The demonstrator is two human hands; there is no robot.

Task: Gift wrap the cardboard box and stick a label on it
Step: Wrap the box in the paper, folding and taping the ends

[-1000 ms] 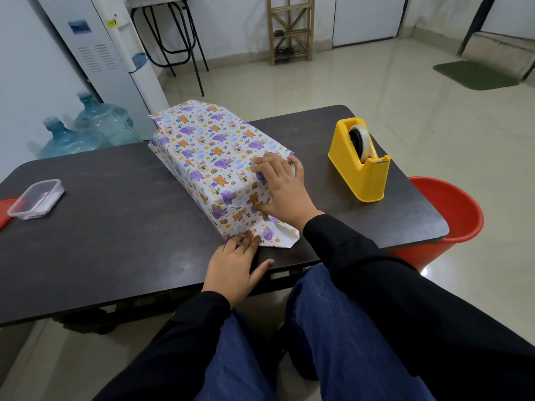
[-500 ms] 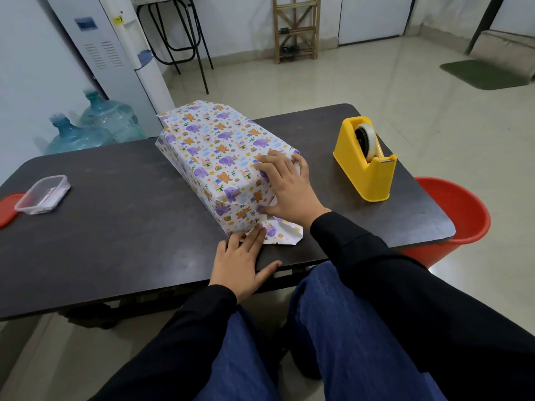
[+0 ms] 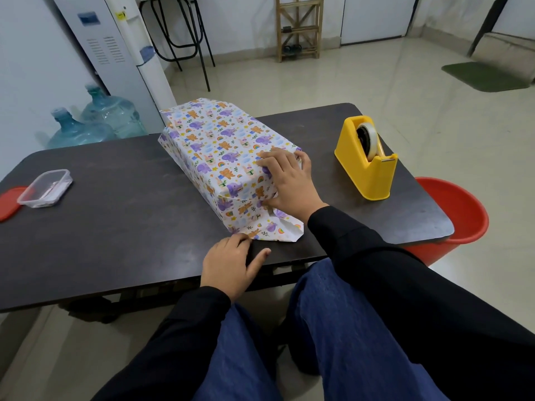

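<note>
Box in animal-print paper lies mid-table, the landmark here. Far left of it sits a clear plastic tub. At its near corner the left hand rests flat, fingers spread, touching the paper flap. The right hand presses open-palmed on its near end. Right of it stands a yellow tape dispenser

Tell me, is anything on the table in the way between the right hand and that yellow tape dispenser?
Nothing visible is. The right hand presses on the near end of the wrapped box, and only bare dark table lies between it and the tape dispenser to its right. The left hand rests at the table's near edge, well clear.
</note>
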